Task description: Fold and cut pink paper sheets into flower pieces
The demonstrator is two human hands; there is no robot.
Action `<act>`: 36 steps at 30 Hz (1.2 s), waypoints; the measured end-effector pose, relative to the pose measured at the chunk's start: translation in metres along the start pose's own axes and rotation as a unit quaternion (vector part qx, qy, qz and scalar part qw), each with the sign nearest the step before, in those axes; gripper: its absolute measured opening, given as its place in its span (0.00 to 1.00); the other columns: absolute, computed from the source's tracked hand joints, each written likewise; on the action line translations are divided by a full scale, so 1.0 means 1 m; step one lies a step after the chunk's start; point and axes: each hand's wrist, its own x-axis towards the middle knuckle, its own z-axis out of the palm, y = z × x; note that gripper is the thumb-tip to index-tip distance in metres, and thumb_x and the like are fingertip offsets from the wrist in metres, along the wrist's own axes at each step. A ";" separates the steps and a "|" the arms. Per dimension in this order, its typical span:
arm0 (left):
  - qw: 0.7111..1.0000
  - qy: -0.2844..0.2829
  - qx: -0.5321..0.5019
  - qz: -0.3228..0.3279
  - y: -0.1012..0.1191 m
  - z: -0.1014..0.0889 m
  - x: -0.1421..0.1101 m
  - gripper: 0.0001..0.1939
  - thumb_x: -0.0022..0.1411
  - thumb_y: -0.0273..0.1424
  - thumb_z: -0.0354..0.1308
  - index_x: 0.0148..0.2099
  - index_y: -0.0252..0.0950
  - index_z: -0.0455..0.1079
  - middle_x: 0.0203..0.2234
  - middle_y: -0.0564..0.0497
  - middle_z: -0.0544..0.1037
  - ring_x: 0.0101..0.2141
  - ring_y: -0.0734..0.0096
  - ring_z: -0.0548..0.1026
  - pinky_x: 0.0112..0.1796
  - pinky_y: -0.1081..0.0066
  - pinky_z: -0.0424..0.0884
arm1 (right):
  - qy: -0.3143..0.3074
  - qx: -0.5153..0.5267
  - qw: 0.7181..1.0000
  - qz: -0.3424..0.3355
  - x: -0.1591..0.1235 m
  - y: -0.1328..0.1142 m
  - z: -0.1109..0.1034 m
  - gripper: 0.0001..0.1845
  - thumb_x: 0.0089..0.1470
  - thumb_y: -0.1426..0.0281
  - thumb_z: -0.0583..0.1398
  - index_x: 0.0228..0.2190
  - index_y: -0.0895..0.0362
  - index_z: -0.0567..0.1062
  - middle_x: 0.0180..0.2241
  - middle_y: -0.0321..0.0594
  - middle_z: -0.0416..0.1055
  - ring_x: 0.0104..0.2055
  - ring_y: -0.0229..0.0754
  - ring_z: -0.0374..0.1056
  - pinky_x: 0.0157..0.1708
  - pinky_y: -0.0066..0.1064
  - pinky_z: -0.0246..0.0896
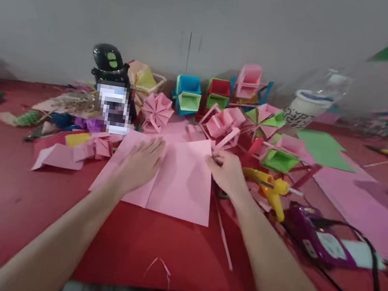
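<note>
On the red worktop (163,253) by a grey wall (147,17), left fingers (143,160) are pressing pink paper (183,178) flat, nearly together; right fingers (215,161) are pinching its edge.

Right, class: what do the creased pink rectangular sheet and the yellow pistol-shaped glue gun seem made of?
Creased pink rectangular sheet: matte paper or thin card, by its straight crease. Yellow pistol-shaped glue gun: probably hard plastic, fairly smooth, from its moulded-looking body.

No legible txt, blk letter-like marks (297,116) on wht cup (307,104) unclear, phone screen (114,108) pixelated, purple device (324,235) w/ blurred label (331,245)
</note>
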 end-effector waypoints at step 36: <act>0.999 -0.044 -0.008 -0.024 0.001 0.008 0.005 0.30 0.75 0.34 0.32 0.74 0.34 0.49 0.73 0.45 0.52 0.71 0.51 0.50 0.67 0.47 0.50 | -0.121 -0.192 0.974 0.030 -0.008 -0.019 -0.008 0.17 0.57 0.70 0.59 0.19 0.55 0.62 0.20 0.36 0.65 0.24 0.38 0.60 0.28 0.31 0.48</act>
